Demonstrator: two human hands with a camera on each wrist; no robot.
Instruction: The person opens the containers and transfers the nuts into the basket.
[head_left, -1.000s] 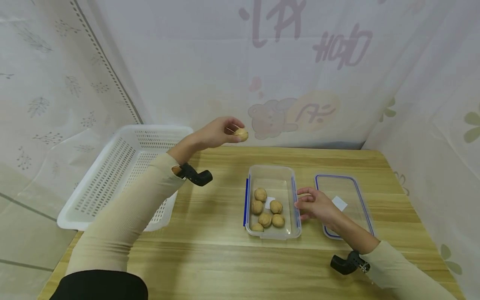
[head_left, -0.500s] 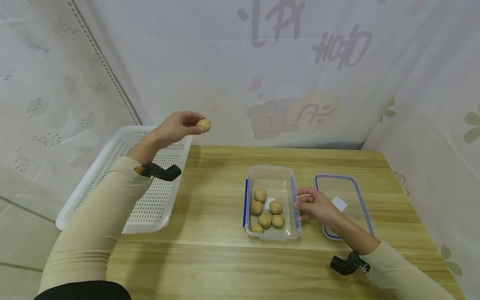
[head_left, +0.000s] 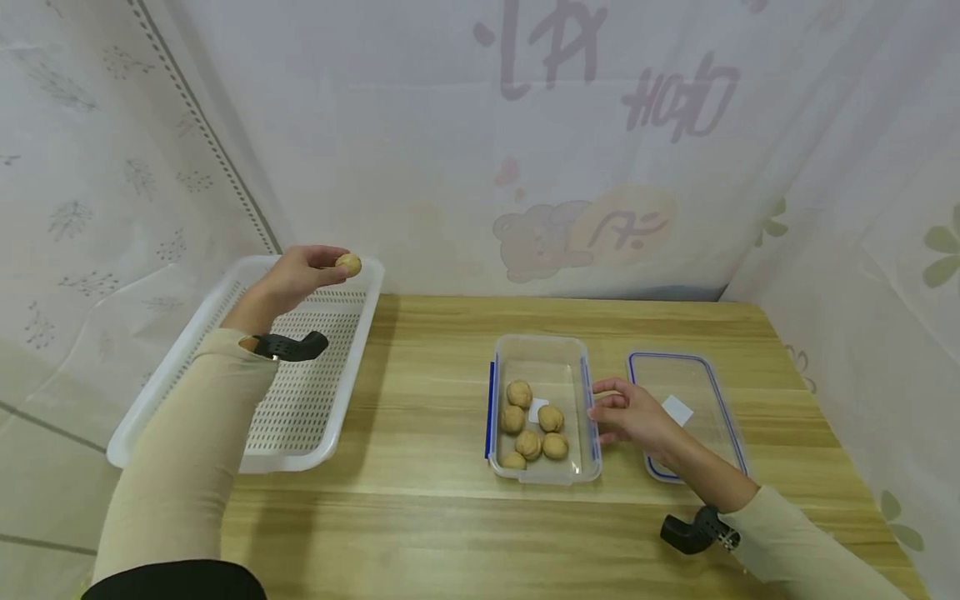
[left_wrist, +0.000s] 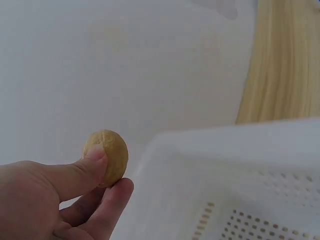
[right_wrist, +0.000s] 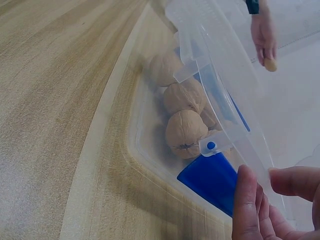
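My left hand (head_left: pixel 298 275) pinches a walnut (head_left: pixel 348 265) between thumb and fingers, above the far part of a white perforated plastic basket (head_left: pixel 348 367). Close up in the left wrist view, the walnut (left_wrist: pixel 114 156) is round and tan, and the basket's rim is just to its right. A clear plastic food container (head_left: pixel 543 346) with blue side latches holds several walnuts (head_left: pixel 528 444) and a small white paper. My right hand (head_left: pixel 630 414) grips its right wall; in the right wrist view, thumb (right_wrist: pixel 295 181) and fingers lie on either side of that wall.
A clear lid (head_left: pixel 693 375) with a blue seal and a white paper square lies right of the container, partly under my right wrist. A wooden table (head_left: pixel 420 533) carries everything. Printed white cloth (head_left: pixel 427 150) hangs behind the table's far edge.
My left hand has moved left with the walnut, from between basket and container to above the basket, dipping slightly at the end. My right hand and the container have stayed put.
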